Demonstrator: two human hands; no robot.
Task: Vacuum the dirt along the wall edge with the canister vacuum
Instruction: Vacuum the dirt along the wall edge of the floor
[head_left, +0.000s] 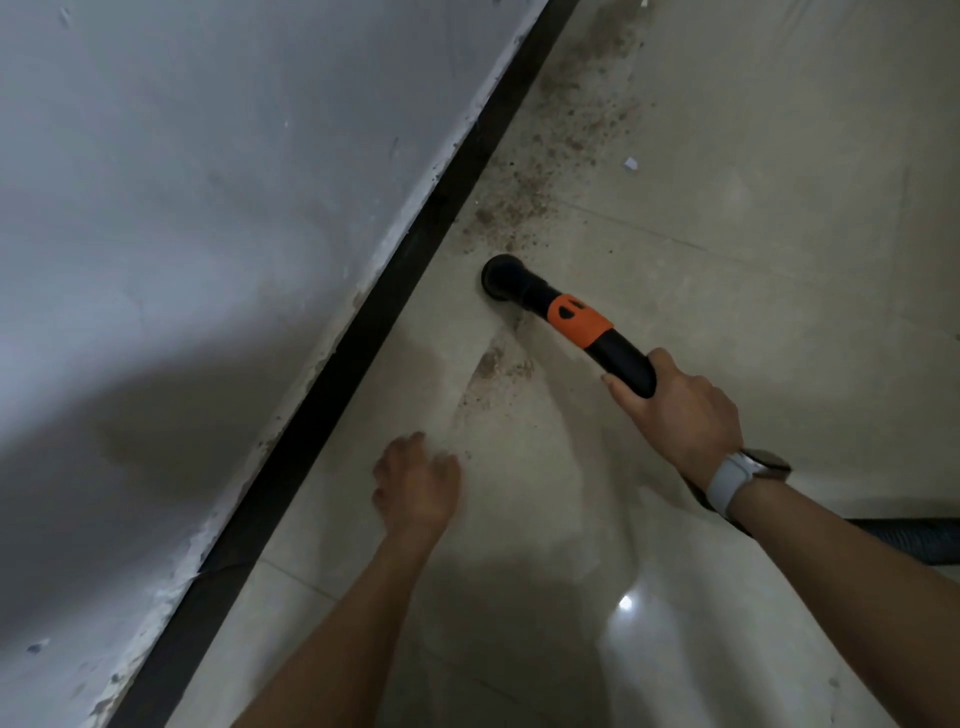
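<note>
A: Here, low by the wall (156, 208): right hand (680, 410) wrapped round the black tube of the vacuum nozzle (550, 306), just behind the orange collar (579, 319). Round mouth (501, 275) down on the pale floor tile (753, 260), just beside the dark skirting strip (415, 249).

B: And the left hand (415, 488)?

A: Free, fingers loosely spread, hovering over the floor near the skirting, holding nothing (slightly blurred).

B: Handling?

A: Probably light and stiff at the tube, easy with one hand; grip well back from the mouth looks right for steering. Ribbed hose (904, 540) trailing off to the right, flexible, likely to drag or tug if pulled taut.

B: Dirt left?

A: Plenty. Brown crumbs (519, 197) scattered ahead of the mouth along the strip, thinning further up; a smaller patch (491, 364) behind it, between mouth and left hand. A white scrap (630, 164) further out on the tile.

B: Room to move?

A: Open floor to the right and ahead. Skirting hard on the left, so little play that side; mouth best kept flush along it.
</note>
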